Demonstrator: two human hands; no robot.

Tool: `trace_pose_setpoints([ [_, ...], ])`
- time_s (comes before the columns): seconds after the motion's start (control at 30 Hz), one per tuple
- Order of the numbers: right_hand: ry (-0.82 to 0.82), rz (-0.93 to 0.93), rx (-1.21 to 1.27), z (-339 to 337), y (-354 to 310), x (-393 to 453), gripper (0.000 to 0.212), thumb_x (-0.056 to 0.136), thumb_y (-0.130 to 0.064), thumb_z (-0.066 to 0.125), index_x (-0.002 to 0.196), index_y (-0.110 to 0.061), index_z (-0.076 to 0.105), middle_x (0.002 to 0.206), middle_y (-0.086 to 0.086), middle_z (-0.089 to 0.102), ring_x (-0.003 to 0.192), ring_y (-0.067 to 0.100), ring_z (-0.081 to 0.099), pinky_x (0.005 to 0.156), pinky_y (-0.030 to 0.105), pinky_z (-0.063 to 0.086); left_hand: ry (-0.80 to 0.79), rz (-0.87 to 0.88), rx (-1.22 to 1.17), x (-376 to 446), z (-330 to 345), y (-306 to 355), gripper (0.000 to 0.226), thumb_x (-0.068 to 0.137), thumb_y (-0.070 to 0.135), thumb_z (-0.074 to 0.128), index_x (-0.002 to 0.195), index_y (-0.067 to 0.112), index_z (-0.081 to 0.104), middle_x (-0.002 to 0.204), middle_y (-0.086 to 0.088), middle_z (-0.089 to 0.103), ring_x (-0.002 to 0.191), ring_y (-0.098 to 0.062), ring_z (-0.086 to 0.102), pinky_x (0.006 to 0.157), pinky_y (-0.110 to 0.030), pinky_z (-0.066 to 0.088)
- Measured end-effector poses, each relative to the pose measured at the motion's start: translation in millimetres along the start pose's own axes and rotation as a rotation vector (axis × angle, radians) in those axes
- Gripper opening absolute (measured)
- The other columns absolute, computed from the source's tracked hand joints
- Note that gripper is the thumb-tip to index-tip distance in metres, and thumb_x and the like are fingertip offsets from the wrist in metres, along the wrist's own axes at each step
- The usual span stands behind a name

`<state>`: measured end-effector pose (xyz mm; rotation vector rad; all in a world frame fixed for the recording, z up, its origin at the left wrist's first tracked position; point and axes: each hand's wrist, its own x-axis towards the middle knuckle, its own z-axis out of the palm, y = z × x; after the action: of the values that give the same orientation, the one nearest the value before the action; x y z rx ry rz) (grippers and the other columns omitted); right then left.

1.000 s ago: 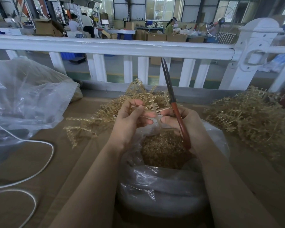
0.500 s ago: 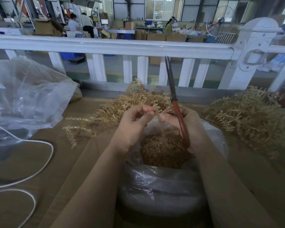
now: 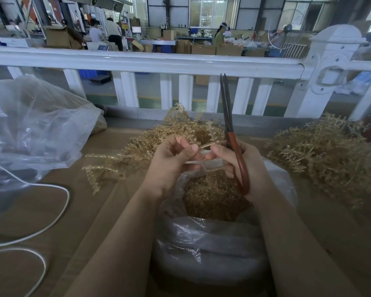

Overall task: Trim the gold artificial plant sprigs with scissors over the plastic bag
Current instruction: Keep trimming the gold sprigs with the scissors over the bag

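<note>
Gold plastic sprig (image 3: 210, 144) pinched by left hand (image 3: 171, 161); red-handled scissors (image 3: 234, 146) gripped in right hand (image 3: 244, 166), blades closed.
Next, blades must be opened onto the stem above the clear plastic bag (image 3: 210, 243).

Daylight floods in through the far windows (image 3: 212, 12), leaving the foreground table (image 3: 51, 211) dim and murky. The white railing (image 3: 137, 61) bows with wide-angle distortion, and the edges go soft.

White railing (image 3: 146, 63) across far edge of brown worktop (image 3: 51, 211). Beyond: workshop w/ cardboard boxes (image 3: 204, 49), big windows (image 3: 212, 11), daylight, workers at far benches.
</note>
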<state>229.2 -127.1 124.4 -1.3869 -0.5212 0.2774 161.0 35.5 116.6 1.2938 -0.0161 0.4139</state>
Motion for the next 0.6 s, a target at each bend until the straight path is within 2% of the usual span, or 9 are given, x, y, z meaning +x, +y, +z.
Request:
trace_pose_setpoints([
  [0.07, -0.009, -0.016, 0.035, -1.5, 0.7, -0.5, 0.039, 0.08, -0.039, 0.076, 0.091, -0.002, 0.073, 0.081, 0.02, 0.067, 0.042, 0.01, 0.032, 0.039, 0.022, 0.022, 0.045, 0.029, -0.019, 1.5, -1.1, -1.1, 0.019, 0.093, -0.001, 0.06, 0.084, 0.011, 0.048, 0.078, -0.011, 0.061, 0.075, -0.017, 0.071, 0.063, -0.026, 0.056],
  [0.1, -0.002, -0.015, 0.037, -2.4, 0.5, -0.4, 0.043, 0.078, -0.042, 0.076, 0.091, -0.002, 0.073, 0.077, 0.024, 0.061, 0.041, 0.009, 0.031, 0.039, 0.023, 0.02, 0.064, 0.05, -0.037, 2.4, -2.2, -1.3, 0.02, 0.093, -0.002, 0.06, 0.085, 0.012, 0.047, 0.078, -0.01, 0.06, 0.075, -0.017, 0.072, 0.064, -0.026, 0.056],
  [0.17, 0.007, -0.013, 0.015, -3.6, 0.4, -0.6, 0.037, 0.076, -0.045, 0.076, 0.085, -0.008, 0.076, 0.065, 0.017, 0.061, 0.04, 0.009, 0.03, 0.041, 0.026, 0.019, 0.11, 0.092, -0.052, 3.6, -3.9, -1.0, 0.021, 0.094, -0.003, 0.058, 0.085, 0.012, 0.047, 0.079, -0.009, 0.061, 0.075, -0.018, 0.072, 0.066, -0.028, 0.057],
  [0.2, 0.007, -0.015, 0.003, -3.5, -0.2, -0.8, 0.035, 0.075, -0.044, 0.077, 0.084, -0.01, 0.076, 0.067, 0.01, 0.067, 0.04, 0.009, 0.032, 0.041, 0.025, 0.021, 0.13, 0.109, -0.06, 3.8, -4.5, -0.7, 0.021, 0.094, -0.003, 0.058, 0.086, 0.013, 0.047, 0.079, -0.007, 0.061, 0.075, -0.018, 0.072, 0.067, -0.028, 0.057],
  [0.3, 0.025, -0.031, -0.045, -1.9, -2.1, -1.5, 0.033, 0.069, -0.037, 0.08, 0.088, -0.009, 0.076, 0.085, 0.009, 0.076, 0.043, 0.002, 0.049, 0.042, 0.013, 0.034, 0.158, 0.135, -0.11, 4.3, -5.5, -0.7, 0.02, 0.095, -0.003, 0.057, 0.086, 0.013, 0.047, 0.079, -0.005, 0.061, 0.077, -0.019, 0.073, 0.071, -0.031, 0.059],
  [0.4, 0.071, -0.034, -0.11, -0.4, -0.9, 0.3, 0.018, 0.071, -0.021, 0.086, 0.084, -0.012, 0.077, 0.07, -0.004, 0.073, 0.048, -0.003, 0.058, 0.046, 0.007, 0.041, 0.138, 0.129, -0.142, 3.9, -5.8, -0.2, 0.019, 0.095, -0.002, 0.057, 0.086, 0.012, 0.048, 0.08, -0.007, 0.06, 0.077, -0.019, 0.073, 0.071, -0.03, 0.059],
  [0.5, 0.087, -0.05, -0.137, 0.1, 1.4, 2.7, 0.007, 0.079, -0.011, 0.083, 0.08, -0.015, 0.077, 0.078, 0.002, 0.075, 0.051, -0.003, 0.059, 0.05, 0.007, 0.043, 0.114, 0.112, -0.151, 3.6, -4.5, -0.7, 0.018, 0.093, 0.001, 0.06, 0.088, 0.013, 0.048, 0.081, -0.009, 0.059, 0.077, -0.02, 0.072, 0.07, -0.03, 0.059],
  [0.6, 0.093, -0.052, -0.131, -0.1, 1.4, 3.0, 0.011, 0.082, -0.008, 0.08, 0.077, -0.018, 0.076, 0.085, 0.007, 0.077, 0.06, 0.0, 0.065, 0.058, 0.011, 0.047, 0.07, 0.103, -0.159, 3.7, -4.1, -0.7, 0.028, 0.078, 0.006, 0.071, 0.089, 0.015, 0.047, 0.078, 0.0, 0.06, 0.08, -0.021, 0.068, 0.073, -0.032, 0.059],
])
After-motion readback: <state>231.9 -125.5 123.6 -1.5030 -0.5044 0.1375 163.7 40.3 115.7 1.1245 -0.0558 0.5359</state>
